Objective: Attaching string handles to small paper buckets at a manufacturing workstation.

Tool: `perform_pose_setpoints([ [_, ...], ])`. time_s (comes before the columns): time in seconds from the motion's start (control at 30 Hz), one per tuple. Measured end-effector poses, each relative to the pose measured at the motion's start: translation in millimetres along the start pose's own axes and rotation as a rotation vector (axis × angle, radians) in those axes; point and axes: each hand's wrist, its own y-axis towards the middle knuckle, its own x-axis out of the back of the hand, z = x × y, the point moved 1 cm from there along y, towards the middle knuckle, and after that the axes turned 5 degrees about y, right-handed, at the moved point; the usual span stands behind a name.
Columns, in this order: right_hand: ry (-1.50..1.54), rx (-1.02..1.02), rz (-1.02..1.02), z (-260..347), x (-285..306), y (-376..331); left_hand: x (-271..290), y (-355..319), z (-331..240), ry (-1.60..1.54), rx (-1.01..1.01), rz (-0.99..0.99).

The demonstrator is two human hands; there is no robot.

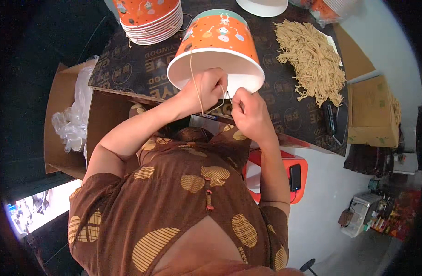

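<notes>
"One orange bucket [222,39]. Where?"

"On its side on the tabletop [128,64], mouth toward the person."

"Left hand [206,89]?"

"Curled tight at that mouth, gripping string [192,69]."

"Right hand [251,110]?"

"Folded close beside it, fingertips pinched; can't tell on what. Thin dark thing [228,95] between both hands."

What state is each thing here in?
Bucket: tipped over, mouth toward the person
Cord: hanging from near the bucket's rim
Left hand: closed on the cord
Right hand: pinched shut, its hold too small to tell
Bucket stack: nested
Cord pile: loose, tangled
Black tool: lying down
Phone: plugged in
Left box: open
</notes>
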Motion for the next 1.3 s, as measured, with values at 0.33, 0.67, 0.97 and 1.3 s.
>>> perform_pose_setpoints([
  [0.33,-0.312,0.125,-0.092,1,-2,-4,6,-2,3,-0.016,-0.176,0.005],
  [0.67,-0.287,0.129,-0.07,-3,0,-3,-9,7,7,-0.168,-0.074,-0.003],
  [0.97,-0.236,-0.043,-0.202,15,6,-16,-12,7,5,-0.148,0.087,0.059],
  [1.3,-0.049,-0.131,-0.263,12,-19,9,-16,6,14,-0.159,-0.011,0.053],
])
